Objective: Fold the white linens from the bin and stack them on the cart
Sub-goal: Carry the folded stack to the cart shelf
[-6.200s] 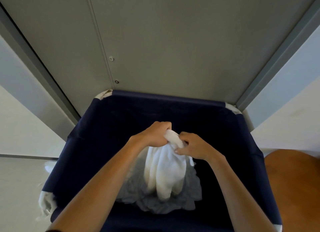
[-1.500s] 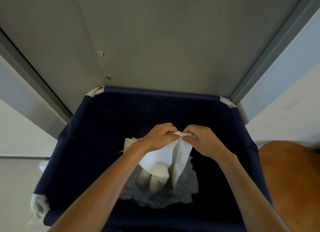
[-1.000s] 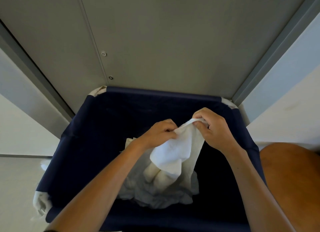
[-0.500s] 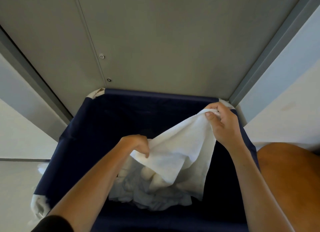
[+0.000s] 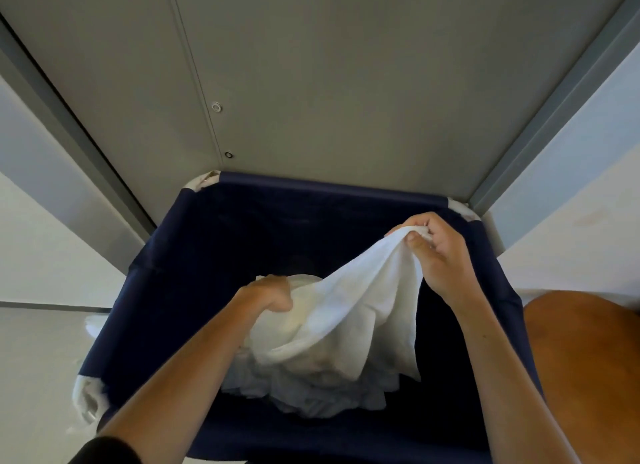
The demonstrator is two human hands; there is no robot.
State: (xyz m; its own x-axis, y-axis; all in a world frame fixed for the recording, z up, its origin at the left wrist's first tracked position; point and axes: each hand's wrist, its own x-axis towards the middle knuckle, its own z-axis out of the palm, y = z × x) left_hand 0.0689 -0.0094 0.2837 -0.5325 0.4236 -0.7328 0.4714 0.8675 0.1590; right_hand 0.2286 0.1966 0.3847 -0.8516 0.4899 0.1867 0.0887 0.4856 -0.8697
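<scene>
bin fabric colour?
Dark navy blue bin, white at its corners; head view shows it.

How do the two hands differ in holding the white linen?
The right hand is high, by the far right corner of the bin; the left hand sits lower, mid-bin. The right hand's pinching thumb shows; the left hand's fingertips are hidden in cloth. Both hold the white linen.

Flat grey panel straight ahead, with a vertical seam and two small round fittings beside it. Darker grey frame strips left and right. Pale walls on either side. Pale glossy floor at left. Brown wooden surface at lower right. Light soft and even.
</scene>
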